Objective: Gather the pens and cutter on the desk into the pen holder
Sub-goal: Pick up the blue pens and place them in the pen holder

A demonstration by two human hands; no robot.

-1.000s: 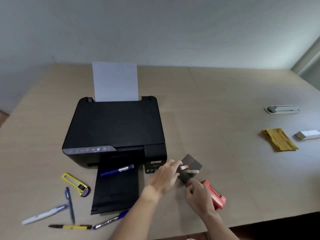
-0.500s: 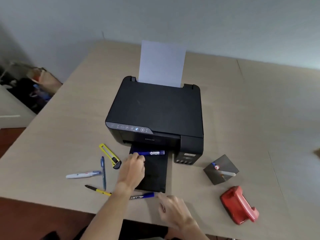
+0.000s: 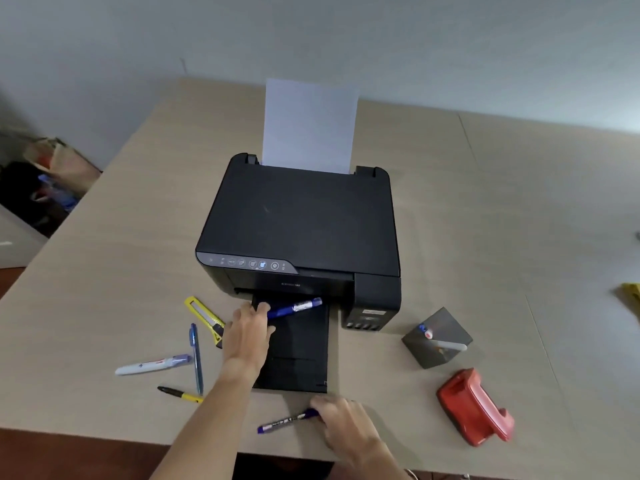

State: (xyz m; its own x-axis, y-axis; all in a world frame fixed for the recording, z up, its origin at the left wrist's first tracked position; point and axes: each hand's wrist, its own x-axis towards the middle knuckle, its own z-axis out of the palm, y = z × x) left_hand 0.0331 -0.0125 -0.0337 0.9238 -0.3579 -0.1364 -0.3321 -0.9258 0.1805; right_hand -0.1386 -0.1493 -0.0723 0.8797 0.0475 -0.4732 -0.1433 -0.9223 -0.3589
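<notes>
Left hand: your left hand (image 3: 247,336) rests its fingertips on the near end of the blue marker (image 3: 294,307) that lies on the printer's output tray (image 3: 301,355); the fingers curl round that end, but you cannot tell whether they have closed.
Marker axis: it runs away from that hand to the right, rising slightly.
Right hand: your right hand (image 3: 341,427) pinches the right end of the purple pen (image 3: 285,420) on the bench (image 3: 485,237); its barrel points left, toward your left forearm.
Pen holder: the grey pen holder (image 3: 437,337) stands to the right of both hands, nearer the right one, with two pens inside.
Left over: the yellow cutter (image 3: 204,315) lies just left of your left hand; three more pens lie further left.
</notes>
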